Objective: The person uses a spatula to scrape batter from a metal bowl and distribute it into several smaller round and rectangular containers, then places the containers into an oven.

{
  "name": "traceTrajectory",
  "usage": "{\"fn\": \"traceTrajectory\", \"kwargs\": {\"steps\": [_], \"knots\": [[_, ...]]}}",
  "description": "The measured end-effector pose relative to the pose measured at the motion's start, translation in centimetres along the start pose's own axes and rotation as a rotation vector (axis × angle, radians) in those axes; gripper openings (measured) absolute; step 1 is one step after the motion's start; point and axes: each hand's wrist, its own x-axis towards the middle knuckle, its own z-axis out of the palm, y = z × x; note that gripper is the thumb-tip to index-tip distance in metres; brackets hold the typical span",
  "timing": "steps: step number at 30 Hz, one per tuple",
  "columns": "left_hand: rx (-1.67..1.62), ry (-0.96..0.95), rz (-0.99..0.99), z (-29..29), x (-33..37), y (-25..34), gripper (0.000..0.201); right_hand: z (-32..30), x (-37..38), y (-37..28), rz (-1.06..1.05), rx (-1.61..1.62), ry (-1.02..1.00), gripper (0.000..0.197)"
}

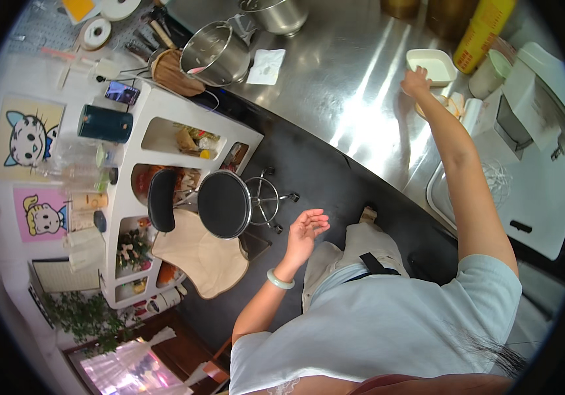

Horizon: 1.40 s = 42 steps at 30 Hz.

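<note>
Stretched far across the steel counter, my right hand [416, 81] is at the near left corner of a white rectangular dish [437, 63]. Its fingers curl over the dish's rim and seem to grip it; part of that corner is hidden behind them. Below my right wrist lies a round item with a yellowish edge [422, 110], partly covered by my forearm. My left hand [303, 234], with a pale bangle [280, 280] on its wrist, hangs in the air over the floor. Its fingers are loosely bent and apart, holding nothing.
Beyond the dish stand a yellow cylindrical container [483, 36] and a light green-rimmed tub [489, 74]. A sink [539, 217] with a wire whisk [493, 181] is at the right. Steel pots [215, 54] and a white paper [266, 67] occupy the counter's left; a black stool [224, 204] stands below.
</note>
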Motion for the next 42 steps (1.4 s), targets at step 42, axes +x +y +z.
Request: {"fn": "traceTrajectory", "kwargs": {"steps": [42], "knots": [[0.904, -0.844, -0.083, -8.6, -6.2, -5.7, 0.044, 2.5, -73.4, -12.1, -0.273, 0.643, 0.104, 0.028]]}}
